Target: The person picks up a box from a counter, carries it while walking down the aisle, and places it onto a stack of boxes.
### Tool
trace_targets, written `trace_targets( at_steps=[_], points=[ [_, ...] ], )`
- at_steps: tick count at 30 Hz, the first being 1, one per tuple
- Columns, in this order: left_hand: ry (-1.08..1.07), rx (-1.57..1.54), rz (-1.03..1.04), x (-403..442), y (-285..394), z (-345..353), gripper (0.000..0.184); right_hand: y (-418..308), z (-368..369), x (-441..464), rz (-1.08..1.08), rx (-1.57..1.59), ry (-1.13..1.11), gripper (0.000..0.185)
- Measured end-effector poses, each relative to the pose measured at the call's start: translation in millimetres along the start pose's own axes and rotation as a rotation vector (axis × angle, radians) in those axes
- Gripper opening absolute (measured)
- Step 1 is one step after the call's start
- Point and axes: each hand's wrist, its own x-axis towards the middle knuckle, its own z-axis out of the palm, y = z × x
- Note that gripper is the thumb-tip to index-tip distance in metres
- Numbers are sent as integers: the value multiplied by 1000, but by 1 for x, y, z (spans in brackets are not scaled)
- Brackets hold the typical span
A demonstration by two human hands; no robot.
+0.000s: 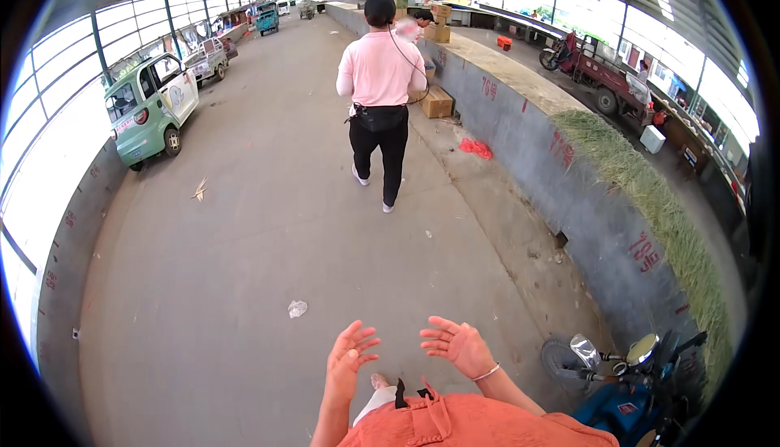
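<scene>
My left hand [349, 355] is raised in front of my body at the bottom of the head view, fingers spread, with nothing in it. Beside it, a short gap to the right, my right hand [461, 345] is also held up with its fingers apart and its palm bare. A thin bracelet [487, 372] circles the right wrist. Neither hand touches anything. Below them is my orange-red top [487, 423]. A person [383, 73] in a pink shirt and black trousers walks ahead, back turned to me.
A concrete wall [520, 134] topped with cut grass [642, 179] runs along the right. Near me on that side stands a blue motorbike [626, 406]. Cardboard boxes [437, 104] and a red bag [476, 149] lie ahead. A green car [134, 126] is parked left.
</scene>
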Motion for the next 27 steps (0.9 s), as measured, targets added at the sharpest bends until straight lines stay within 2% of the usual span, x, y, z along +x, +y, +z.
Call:
trace_targets(
  at_steps=[5,11,19,27],
  points=[
    [-13,87,-4,70,36,-47,75,-4,24,70,-19,-20,-19,74],
    [36,28,-43,130,46,-82,70,-5,27,129,11,-20,21,75],
    [74,-7,-110,198,34,-95,74,-19,-1,221,83,76,24,71],
    [173,15,-68,322,47,-101,76,-76,-35,370,103,81,-148,69]
  ],
)
